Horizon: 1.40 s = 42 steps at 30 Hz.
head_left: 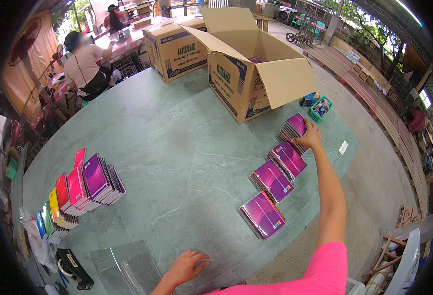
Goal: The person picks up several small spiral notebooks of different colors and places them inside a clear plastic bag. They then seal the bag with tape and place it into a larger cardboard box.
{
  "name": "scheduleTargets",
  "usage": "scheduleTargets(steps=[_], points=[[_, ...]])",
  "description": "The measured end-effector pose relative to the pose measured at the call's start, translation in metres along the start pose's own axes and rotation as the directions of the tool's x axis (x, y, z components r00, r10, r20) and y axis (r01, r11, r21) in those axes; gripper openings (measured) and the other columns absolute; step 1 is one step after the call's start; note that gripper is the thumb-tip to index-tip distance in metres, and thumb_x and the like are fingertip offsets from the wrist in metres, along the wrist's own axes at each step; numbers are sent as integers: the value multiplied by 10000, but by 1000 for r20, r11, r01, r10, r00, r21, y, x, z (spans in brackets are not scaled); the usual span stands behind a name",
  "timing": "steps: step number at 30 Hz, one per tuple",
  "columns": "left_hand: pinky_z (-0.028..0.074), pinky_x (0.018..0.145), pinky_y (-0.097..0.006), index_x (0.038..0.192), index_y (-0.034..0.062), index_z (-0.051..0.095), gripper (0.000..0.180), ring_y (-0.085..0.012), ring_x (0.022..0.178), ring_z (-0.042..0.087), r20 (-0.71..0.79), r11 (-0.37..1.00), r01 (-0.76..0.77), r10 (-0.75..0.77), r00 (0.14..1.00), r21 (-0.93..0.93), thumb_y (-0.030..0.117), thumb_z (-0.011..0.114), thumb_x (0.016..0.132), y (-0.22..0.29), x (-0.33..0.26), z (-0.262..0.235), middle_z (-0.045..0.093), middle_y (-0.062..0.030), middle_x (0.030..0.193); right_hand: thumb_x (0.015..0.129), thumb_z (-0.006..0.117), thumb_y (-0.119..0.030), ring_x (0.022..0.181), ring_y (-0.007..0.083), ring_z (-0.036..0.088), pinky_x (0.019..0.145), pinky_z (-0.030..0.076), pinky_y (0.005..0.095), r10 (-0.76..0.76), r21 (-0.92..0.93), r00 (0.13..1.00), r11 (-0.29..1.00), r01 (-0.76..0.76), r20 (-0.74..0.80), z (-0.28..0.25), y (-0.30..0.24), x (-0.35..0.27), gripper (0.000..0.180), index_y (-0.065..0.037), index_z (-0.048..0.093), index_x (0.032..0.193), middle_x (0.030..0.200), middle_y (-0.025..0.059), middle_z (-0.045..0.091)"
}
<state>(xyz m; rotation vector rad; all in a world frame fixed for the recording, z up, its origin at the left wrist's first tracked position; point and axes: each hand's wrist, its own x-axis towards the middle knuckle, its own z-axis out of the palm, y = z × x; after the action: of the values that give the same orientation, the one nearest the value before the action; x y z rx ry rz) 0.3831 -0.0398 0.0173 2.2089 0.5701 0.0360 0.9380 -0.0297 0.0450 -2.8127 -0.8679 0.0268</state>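
Four shiny purple notebook stacks sit at the right on one big grey-green table (pixel 177 142), which fills most of the view. Next biggest is the open carton (pixel 243 81) at the back, flaps spread, with the other carton (pixel 174 51) just to its left.

Over on the left is a slanting row of spiral notebooks (pixel 81 189), running purple, pinkish red, red, yellow, green and blue. Closer in, some clear plastic sheets (pixel 128 268) lie flat, with a black dispenser (pixel 74 269) off to their left.

Now the purple ones, strung out in a diagonal line. The nearest stack (pixel 263 215) is closest to the person, then the third stack (pixel 273 180), the second stack (pixel 287 158), and the far stack (pixel 295 123) at the end, a bit short of the open carton.

The right hand (pixel 311 134) is on that far stack: thumb at the near edge, fingers bent over the right side, so the notebooks sit between them. Looks like a grip to me, though can't tell how tight. The left hand (pixel 189 265) has nothing in it, fingers loosely bent and apart, just right of the plastic sheets and well away from the purple line.

Smallest stuff: a green basket (pixel 321 109) of odds and ends just beyond the far stack, and a little white slip (pixel 343 147) near the table's right edge.
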Motion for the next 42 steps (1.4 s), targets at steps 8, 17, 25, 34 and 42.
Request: scheduleTargets(steps=[8, 17, 25, 34, 42], points=[[440, 778, -364, 961, 104, 615, 203, -270, 863, 548, -86, 999, 50, -50, 995, 0, 191, 649, 781, -18, -12, -16, 609, -76, 901, 700, 611, -642, 1148, 482, 397, 931, 379, 516, -389, 885, 875, -239, -400, 290, -27, -95, 29, 1032, -17, 155, 1382, 1374, 267, 242], [446, 798, -373, 977, 113, 620, 199, -283, 927, 551, -78, 990, 126, -131, 988, -62, 234, 619, 820, -40, -24, -22, 604, -92, 956, 832, 623, -334, 747, 200, 595, 533, 479, 411, 55, 843, 954, -485, -234, 296, 40, -157, 102, 277, -154, 553, 1031, 869, -9, 618], [441, 797, -403, 999, 57, 578, 210, -348, 932, 536, -119, 960, 191, -218, 969, -205, 112, 578, 796, -33, -25, -27, 569, -164, 983, 838, 611, -351, 714, 183, 552, 536, 454, 354, 77, 782, 946, -585, -213, 315, 57, -175, 159, 257, -174, 539, 1010, 878, 3, 591], [402, 851, -436, 1067, 59, 568, 271, -363, 969, 511, -97, 951, 247, -268, 958, -188, 202, 563, 837, -40, -38, -17, 559, -185, 1028, 804, 639, -407, 988, 229, 537, 762, 486, 379, 122, 760, 940, -626, -177, 319, 76, -178, 204, 401, -98, 574, 1051, 1055, 73, 573], [425, 804, -388, 1030, 60, 554, 240, -293, 931, 513, -142, 1000, 13, -10, 990, 24, 210, 577, 844, -23, -24, -14, 562, -112, 953, 754, 613, -539, 1007, 251, 559, 884, 417, 359, 150, 643, 879, 738, 205, -453, 68, -72, 189, 687, 15, 551, 1155, 1117, 146, 596]])
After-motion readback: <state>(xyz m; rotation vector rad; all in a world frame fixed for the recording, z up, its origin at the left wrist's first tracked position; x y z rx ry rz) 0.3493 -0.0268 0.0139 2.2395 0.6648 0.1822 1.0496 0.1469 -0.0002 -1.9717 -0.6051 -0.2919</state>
